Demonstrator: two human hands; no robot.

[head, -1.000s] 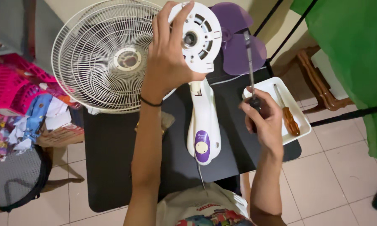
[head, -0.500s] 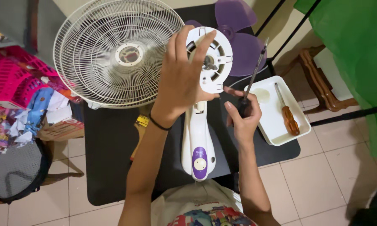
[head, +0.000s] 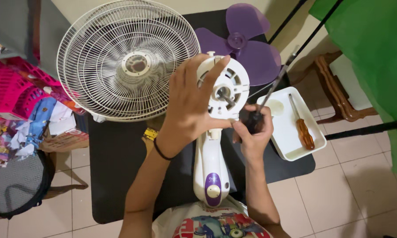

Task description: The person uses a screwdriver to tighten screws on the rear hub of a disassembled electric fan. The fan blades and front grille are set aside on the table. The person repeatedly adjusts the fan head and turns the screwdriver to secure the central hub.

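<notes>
Fan motor housing (head: 222, 90), white, stands upright, gripped by my left hand (head: 187, 110). My right hand (head: 253, 130) clamps a screwdriver (head: 269, 94) just beside it, above the black table (head: 119, 158).

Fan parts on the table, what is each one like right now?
Fan body: stripped, grille and blade off, held by left hand.
Fan grille: detached, on table.
Purple blade: detached, on table.
Black-handled screwdriver: gripped by right hand.
Brown-handled screwdriver: lying in white tray.

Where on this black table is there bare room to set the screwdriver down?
Bare table lies left of the fan body, below the wire grille. Another bare strip sits below the white tray. The far side is crowded by grille and purple blade.
</notes>
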